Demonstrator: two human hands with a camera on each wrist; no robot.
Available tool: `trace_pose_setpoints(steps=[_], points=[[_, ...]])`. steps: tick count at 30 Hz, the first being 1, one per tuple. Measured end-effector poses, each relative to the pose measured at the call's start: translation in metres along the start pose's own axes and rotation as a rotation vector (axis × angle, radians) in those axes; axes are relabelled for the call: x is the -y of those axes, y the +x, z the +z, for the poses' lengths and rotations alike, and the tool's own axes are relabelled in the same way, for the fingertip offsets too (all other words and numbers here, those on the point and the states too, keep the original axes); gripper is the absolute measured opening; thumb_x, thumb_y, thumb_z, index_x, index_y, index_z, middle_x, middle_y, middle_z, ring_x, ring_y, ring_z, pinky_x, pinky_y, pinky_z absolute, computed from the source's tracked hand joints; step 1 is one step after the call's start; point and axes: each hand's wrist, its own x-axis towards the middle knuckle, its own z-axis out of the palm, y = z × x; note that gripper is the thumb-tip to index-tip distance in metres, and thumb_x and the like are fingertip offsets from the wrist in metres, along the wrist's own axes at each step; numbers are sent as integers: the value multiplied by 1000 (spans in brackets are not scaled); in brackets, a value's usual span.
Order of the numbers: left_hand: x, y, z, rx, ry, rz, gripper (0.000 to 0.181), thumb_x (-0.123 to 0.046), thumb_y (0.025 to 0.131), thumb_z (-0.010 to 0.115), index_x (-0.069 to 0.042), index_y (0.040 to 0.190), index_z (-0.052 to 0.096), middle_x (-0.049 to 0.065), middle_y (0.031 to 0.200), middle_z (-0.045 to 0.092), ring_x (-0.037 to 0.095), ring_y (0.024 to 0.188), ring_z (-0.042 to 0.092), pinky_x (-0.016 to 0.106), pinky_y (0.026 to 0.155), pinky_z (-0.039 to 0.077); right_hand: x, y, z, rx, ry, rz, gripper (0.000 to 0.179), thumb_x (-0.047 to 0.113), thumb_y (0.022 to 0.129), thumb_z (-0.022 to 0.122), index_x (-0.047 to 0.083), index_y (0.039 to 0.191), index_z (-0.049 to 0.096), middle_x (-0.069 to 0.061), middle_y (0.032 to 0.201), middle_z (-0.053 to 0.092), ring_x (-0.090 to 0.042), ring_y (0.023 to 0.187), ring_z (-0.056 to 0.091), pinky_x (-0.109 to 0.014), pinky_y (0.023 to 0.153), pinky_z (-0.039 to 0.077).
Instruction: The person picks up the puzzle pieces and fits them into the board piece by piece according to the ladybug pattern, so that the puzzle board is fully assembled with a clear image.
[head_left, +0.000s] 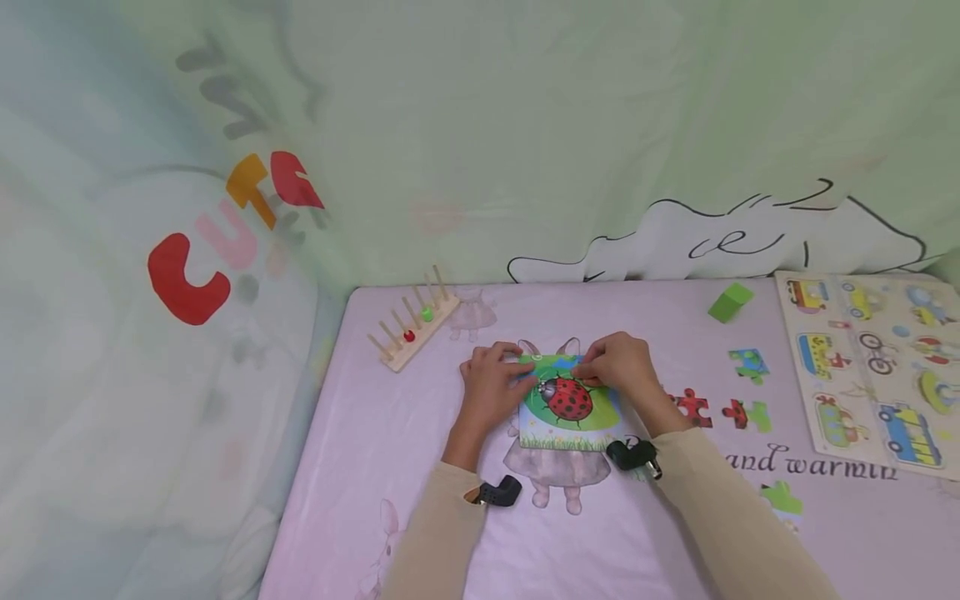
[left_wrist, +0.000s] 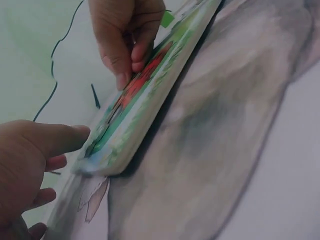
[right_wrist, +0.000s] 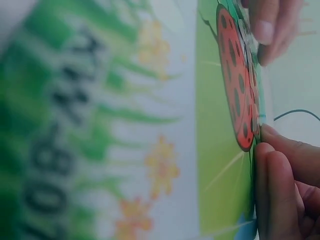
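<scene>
A ladybug puzzle board (head_left: pixel 540 429) lies before me, a red spotted ladybug (head_left: pixel 567 400) on a green and blue ground with grass along its near edge. My left hand (head_left: pixel 491 379) is at the board's upper left, its thumb over the surface and its fingers loosely bent by the edge. At the upper right, my right hand (head_left: pixel 621 362) pinches a puzzle piece (right_wrist: pixel 256 112) against the board beside the ladybug. The fingers hide most of that piece. In the left wrist view, the right hand (left_wrist: pixel 125 37) reaches down onto the board from above.
Red jigsaw pieces (head_left: pixel 693 407), a red-green piece (head_left: pixel 759 417), a blue-green piece (head_left: pixel 750 365) and a green piece (head_left: pixel 782 497) lie right of the board. Farther right is a wooden picture board (head_left: pixel 847 375). A green block (head_left: pixel 730 302) and a pegged wooden rack (head_left: pixel 423 333) stand behind.
</scene>
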Motion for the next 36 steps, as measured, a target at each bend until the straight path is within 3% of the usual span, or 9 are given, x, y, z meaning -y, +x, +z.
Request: trace_pose_setpoints(steps=[7,13,19,22,28,36], points=[[-18,7,6,44,63,41,26,-48,95,69,-41,119,76,-12,124,58,20,114,47,48,94,34,-3,0,0,-9,-6,-20,22,29,83,84,11,74,76,1,70,67,-25,86,59,-29,69,41],[-24,13,8,40,86,14,21,-50,93,70,-45,113,76,-13,122,57,21,111,45,47,93,35,-4,-3,-6,26,24,-65,20,30,85,82,11,82,78,1,76,70,-24,88,60,-30,70,41],[-21,16,9,50,35,6,21,-50,93,71,-44,112,77,-13,123,58,22,112,45,48,95,34,-6,-3,-13,87,-2,-170,25,23,83,84,10,104,81,-1,83,74,-21,86,62,-30,72,44],[-20,15,10,52,-10,3,21,-48,93,72,-42,112,77,-12,123,58,22,112,45,49,96,32,-8,1,-13,117,-11,-184,31,22,82,85,12,111,81,-1,84,75,-20,86,62,-30,72,45],[-20,15,10,62,-33,-5,22,-47,93,73,-41,113,78,-12,123,58,22,114,45,49,97,32,-11,6,-10,123,-13,-157,26,25,81,87,16,105,83,-6,96,80,-23,96,65,-31,76,46],[-18,14,11,62,-24,-8,25,-51,91,73,-41,113,77,-12,124,58,22,114,46,48,98,32,-12,9,-7,150,-37,-153,25,26,82,86,15,104,83,-11,103,79,-18,79,60,-28,66,44]])
